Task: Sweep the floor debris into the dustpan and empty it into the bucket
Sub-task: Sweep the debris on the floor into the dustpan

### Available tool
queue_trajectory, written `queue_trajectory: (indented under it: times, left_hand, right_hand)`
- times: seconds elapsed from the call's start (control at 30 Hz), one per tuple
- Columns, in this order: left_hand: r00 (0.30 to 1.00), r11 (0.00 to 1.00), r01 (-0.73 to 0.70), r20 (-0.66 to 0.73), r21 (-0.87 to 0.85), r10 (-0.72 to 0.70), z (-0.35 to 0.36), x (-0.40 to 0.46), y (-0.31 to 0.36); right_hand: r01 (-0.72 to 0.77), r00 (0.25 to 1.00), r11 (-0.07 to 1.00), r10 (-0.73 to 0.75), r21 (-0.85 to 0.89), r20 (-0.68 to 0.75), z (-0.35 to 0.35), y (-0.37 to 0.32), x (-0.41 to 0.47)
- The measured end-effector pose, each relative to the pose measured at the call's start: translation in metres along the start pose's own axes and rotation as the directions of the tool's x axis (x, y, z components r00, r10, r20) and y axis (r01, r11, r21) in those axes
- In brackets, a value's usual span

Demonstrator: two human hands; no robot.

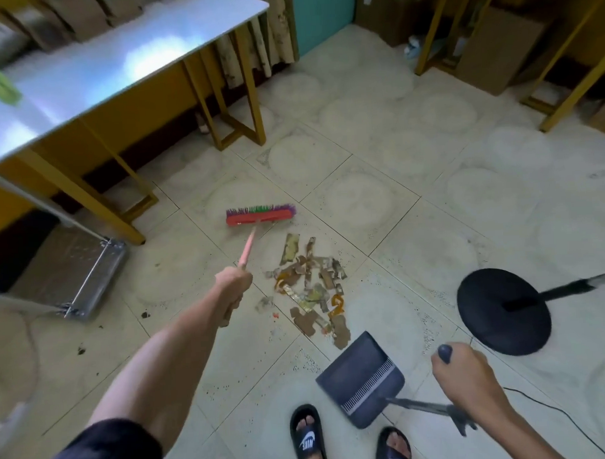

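On the pale tiled floor (377, 158), torn brown cardboard scraps (312, 290) lie heaped before the dark plastic dustpan (361, 375), which holds nothing, its handle clenched in the right hand (467, 378), while the left hand (234, 283) fists the pink-handled red broom (259, 217).

The pale tiled floor (412, 163) carries a heap of torn cardboard and peel debris (311, 285) near its middle. The broom head (260, 215) rests bristles-down just beyond the heap, and the dark dustpan (363, 378) sits at its near edge. A round black stand base (503, 311) lies to the right, a metal trolley (90, 274) to the left.
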State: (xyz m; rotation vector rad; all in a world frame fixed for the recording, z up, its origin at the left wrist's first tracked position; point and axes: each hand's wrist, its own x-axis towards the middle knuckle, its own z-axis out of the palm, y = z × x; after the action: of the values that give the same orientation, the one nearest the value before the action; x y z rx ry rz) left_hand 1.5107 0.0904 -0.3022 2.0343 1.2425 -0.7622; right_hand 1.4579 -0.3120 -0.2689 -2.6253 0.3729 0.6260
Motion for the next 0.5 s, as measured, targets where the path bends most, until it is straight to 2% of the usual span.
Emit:
queue_trajectory:
  times: [0.1, 0.17, 0.23, 0.43, 0.5]
  left_hand:
    - [0.998, 1.000, -0.006, 0.069, 0.003, 0.005, 0.013, -0.009, 0.008]
    - [0.991, 0.999, 0.039, 0.129, -0.014, -0.037, 0.027, -0.017, 0.008]
    - [0.981, 0.998, 0.067, 0.182, 0.008, -0.067, 0.056, -0.008, 0.019]
    - [0.950, 0.998, 0.032, 0.307, 0.053, -0.046, 0.099, -0.015, 0.028]
    - [0.950, 0.994, 0.022, 0.307, 0.103, -0.053, 0.103, -0.029, 0.025]
  right_hand:
    - [-0.021, 1.000, 1.000, 0.021, -0.007, 0.002, -0.004, 0.008, -0.015]
    - [-0.019, 1.000, 1.000, 0.019, -0.001, -0.002, -0.003, 0.006, -0.017]
    - [0.003, 1.000, 1.000, -0.004, 0.031, 0.014, 0.006, 0.002, 0.014]
    - [0.023, 1.000, 0.999, -0.024, 0.031, 0.016, 0.017, -0.016, 0.039]
    - [0.022, 0.999, 0.998, -0.024, 0.052, 0.033, 0.014, -0.023, 0.040]
